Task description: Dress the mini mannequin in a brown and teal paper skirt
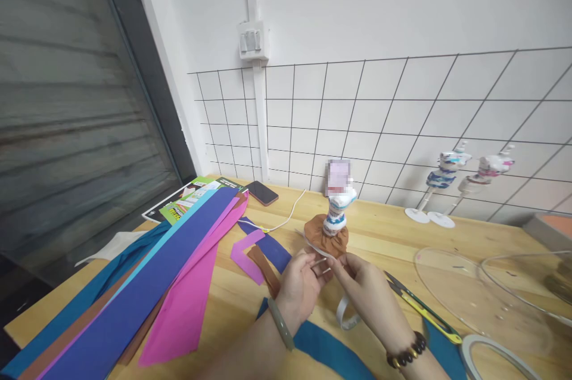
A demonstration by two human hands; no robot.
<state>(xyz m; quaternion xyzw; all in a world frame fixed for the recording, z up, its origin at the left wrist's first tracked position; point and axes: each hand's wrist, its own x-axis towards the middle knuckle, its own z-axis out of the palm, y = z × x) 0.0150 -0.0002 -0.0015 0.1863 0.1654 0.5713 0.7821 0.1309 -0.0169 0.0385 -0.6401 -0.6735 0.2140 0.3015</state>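
Take your meeting fingertips as the clock's centre, with twelve straight away from you: the small torso form point(338, 217) stands upright near you at about twelve, and the brown gathered fabric point(322, 236) around its base spreads from twelve round to eleven, its near edge just beside your fingers. The white strip point(318, 250) lies at your fingertips; its long axis slants from ten o'clock, along the fabric's near-left edge, down to your right hand point(370, 290). That hand appears to pinch it between thumb and finger; your left hand point(298, 287) curls palm-up beneath, and you cannot tell whether it grips. A loose loop point(342, 311), seemingly the same strip, hangs at five o'clock, nearer your right hand. The scissors point(431, 318) lie at four, clear of both.
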